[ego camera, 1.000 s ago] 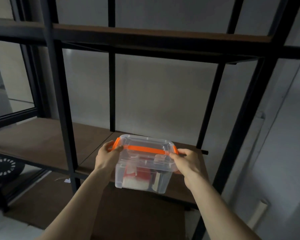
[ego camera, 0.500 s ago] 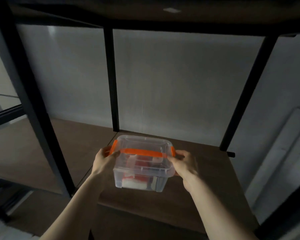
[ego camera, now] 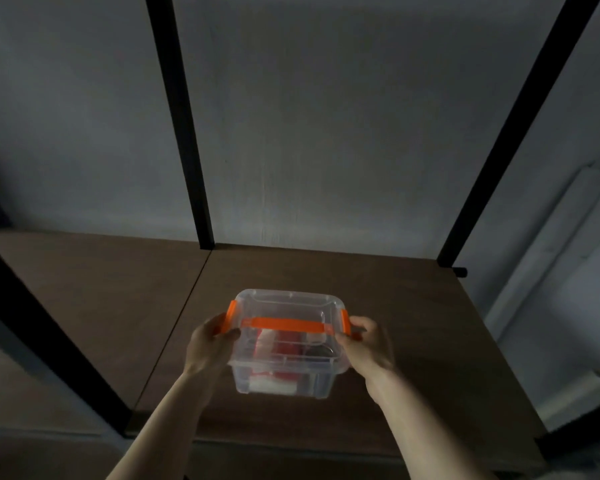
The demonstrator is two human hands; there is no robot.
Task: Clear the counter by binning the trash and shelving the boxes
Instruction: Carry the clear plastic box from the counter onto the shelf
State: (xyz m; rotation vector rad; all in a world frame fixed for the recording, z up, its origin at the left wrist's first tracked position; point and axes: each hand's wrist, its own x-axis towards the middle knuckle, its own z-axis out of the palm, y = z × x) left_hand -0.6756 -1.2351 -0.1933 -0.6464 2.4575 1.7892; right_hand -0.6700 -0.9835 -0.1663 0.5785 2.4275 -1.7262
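over the shelf (ego camera: pixel 413 323), clear box (ego camera: pixel 284 355) now further in, both hands (ego camera: pixel 208 348) gripping its sides

clear glossy plastic box (ego camera: pixel 284 344), matt wood shelf (ego camera: pixel 413 323)

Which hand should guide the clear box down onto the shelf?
Neither alone: the left hand and right hand grip opposite orange-latched ends of the clear box, centred over the brown shelf. Use both.

shelf board (ego camera: pixel 413 306): bare beyond box (ego camera: pixel 284 344) | rear posts (ego camera: pixel 184 133) flank opening | wall (ego camera: pixel 326 133) behind
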